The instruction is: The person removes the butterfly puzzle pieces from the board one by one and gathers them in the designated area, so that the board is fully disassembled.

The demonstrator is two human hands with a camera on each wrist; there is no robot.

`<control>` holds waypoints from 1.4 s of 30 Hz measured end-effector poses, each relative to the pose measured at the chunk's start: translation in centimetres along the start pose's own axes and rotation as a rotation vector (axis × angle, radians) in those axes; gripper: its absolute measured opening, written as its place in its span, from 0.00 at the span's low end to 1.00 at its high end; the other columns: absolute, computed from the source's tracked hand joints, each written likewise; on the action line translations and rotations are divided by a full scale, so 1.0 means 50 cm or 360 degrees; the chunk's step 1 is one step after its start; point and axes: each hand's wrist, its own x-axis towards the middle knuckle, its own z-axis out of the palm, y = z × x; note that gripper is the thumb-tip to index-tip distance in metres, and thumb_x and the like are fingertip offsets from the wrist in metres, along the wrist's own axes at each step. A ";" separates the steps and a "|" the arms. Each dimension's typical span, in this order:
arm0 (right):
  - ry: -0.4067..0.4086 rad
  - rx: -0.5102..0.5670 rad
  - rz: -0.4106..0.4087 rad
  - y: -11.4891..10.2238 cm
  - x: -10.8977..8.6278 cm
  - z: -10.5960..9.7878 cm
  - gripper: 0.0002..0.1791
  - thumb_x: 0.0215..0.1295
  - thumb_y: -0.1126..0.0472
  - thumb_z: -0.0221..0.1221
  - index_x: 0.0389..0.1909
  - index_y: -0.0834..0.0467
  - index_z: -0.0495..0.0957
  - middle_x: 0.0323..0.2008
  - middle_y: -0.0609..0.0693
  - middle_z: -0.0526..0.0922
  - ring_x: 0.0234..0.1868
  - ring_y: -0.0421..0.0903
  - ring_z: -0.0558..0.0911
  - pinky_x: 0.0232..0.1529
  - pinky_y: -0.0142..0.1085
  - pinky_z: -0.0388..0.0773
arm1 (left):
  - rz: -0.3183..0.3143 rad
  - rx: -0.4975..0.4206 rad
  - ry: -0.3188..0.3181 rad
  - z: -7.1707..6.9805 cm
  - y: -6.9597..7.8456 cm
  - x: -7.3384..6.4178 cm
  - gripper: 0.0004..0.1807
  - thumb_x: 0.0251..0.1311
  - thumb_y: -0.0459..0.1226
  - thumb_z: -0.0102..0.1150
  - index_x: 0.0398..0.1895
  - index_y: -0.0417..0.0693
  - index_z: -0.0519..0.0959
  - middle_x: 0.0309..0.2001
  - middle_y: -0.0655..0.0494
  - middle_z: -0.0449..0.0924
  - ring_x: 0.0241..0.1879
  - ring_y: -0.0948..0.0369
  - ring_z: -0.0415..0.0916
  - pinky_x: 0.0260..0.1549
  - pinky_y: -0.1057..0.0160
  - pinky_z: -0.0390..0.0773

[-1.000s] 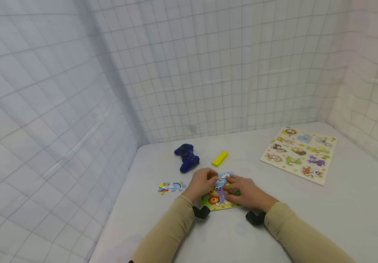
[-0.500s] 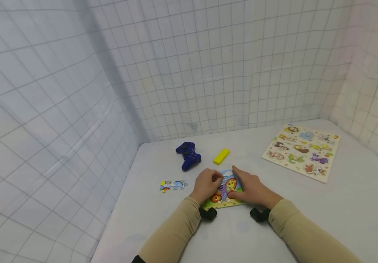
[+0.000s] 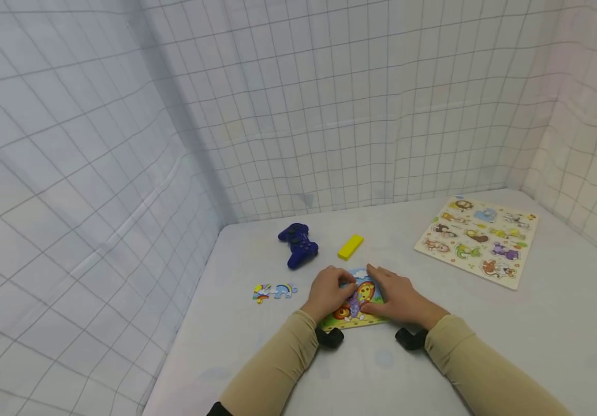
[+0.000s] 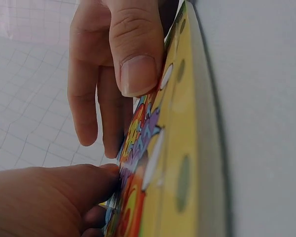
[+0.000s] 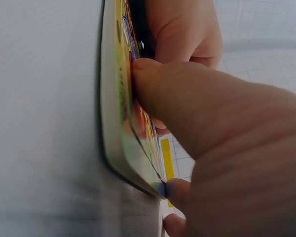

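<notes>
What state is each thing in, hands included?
Puzzle: flat, picture up, partly covered by both hands
Left hand: fingers curled at the puzzle; whether it pinches a piece is unclear
Right hand: fingers spread, thumb on the puzzle
Loose pieces: picture up, apart from the puzzle; joined or not, unclear
Controller: buttons up, untouched
Yellow block: lying flat, untouched
Animal board: picture up, untouched

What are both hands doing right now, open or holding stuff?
Left hand: curled, touching the puzzle; can't tell if it's holding anything.
Right hand: open, touching the puzzle.
</notes>
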 end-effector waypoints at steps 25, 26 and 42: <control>-0.0017 -0.0023 0.0009 -0.001 0.006 0.000 0.56 0.62 0.34 0.66 0.78 0.66 0.56 0.74 0.69 0.65 0.73 0.68 0.68 0.65 0.68 0.65 | 0.0040 -0.0226 0.0166 0.004 -0.016 -0.008 0.10 0.69 0.48 0.65 0.45 0.55 0.85 0.42 0.60 0.79 0.42 0.66 0.74 0.46 0.65 0.76; -0.0020 -0.0020 0.0015 -0.002 0.006 -0.001 0.56 0.62 0.34 0.66 0.78 0.66 0.56 0.74 0.68 0.65 0.73 0.68 0.68 0.65 0.68 0.65 | 0.0037 -0.0261 0.0179 0.003 -0.017 -0.009 0.10 0.69 0.48 0.65 0.45 0.55 0.85 0.43 0.59 0.79 0.42 0.65 0.74 0.47 0.65 0.77; -0.0072 -0.0046 0.0087 0.005 0.002 -0.006 0.57 0.60 0.31 0.65 0.78 0.64 0.58 0.75 0.67 0.64 0.75 0.66 0.65 0.67 0.67 0.63 | -0.0020 -0.0314 0.0425 -0.057 -0.075 -0.061 0.07 0.69 0.43 0.66 0.45 0.53 0.85 0.44 0.58 0.79 0.45 0.62 0.76 0.48 0.60 0.76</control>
